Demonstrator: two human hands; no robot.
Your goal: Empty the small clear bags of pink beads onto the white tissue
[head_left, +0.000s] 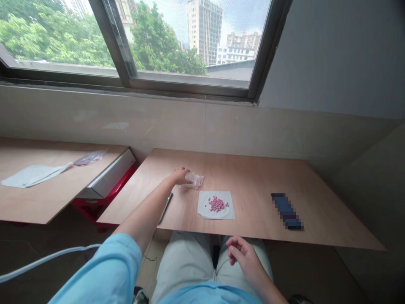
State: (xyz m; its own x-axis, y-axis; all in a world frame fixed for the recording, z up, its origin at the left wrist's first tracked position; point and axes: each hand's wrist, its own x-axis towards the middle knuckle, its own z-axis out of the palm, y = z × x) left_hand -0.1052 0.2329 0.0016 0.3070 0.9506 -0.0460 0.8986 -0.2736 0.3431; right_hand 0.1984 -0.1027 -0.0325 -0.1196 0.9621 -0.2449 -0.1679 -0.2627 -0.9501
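My left hand (181, 176) reaches across the plywood tabletop (259, 177) and grips the end of a small clear plastic bag (195, 180). Just in front of the bag lies a square of white paper (220, 211) holding a heap of several small pink tablets (217, 204). A slim silver pen or tool (166, 207) lies under my left forearm. My right hand (242, 253) is off the table, curled loosely above my thigh and holding nothing. Its nearest object is the table's front edge.
A dark rectangular object (286, 211), pixelated and probably a phone, lies at the table's right. To the left stands a second table (63, 156) with a white sheet and a plastic bag on it, above a red stand. A white cable (47, 259) crosses the lower left.
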